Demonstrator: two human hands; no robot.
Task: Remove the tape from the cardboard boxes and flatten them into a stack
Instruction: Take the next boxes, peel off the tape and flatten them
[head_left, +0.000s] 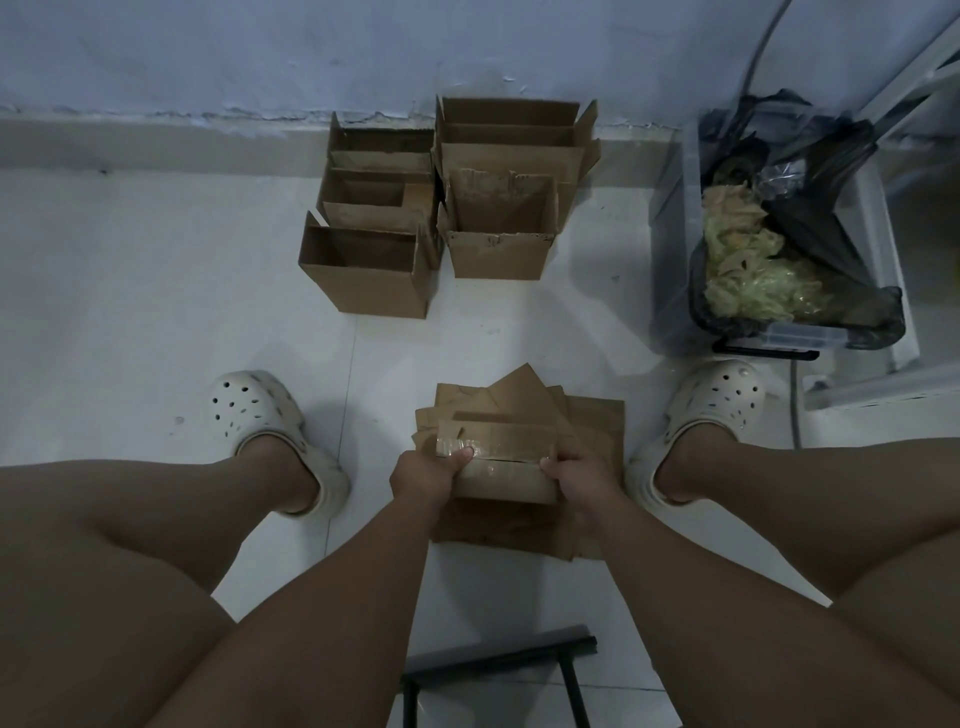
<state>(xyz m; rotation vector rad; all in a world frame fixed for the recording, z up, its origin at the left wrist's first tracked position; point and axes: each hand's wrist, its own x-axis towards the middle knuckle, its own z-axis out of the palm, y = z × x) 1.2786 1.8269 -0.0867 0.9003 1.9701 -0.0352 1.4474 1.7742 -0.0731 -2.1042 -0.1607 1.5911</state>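
Both hands on taped box (498, 467): left hand (423, 475) clamps its left end, right hand (576, 478) its right. Tape (493, 444) between thumbs. Flattened stack (587, 431) directly beneath grip; open boxes (441, 208) well beyond.

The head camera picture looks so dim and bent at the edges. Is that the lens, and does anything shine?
Head view: dim, bluish room light with soft shadows under the upright boxes; the wide lens bows the wall line and stretches the legs at the edges; the tape on the box held by the left hand and right hand shows faint glare; nothing looks badly blurred.
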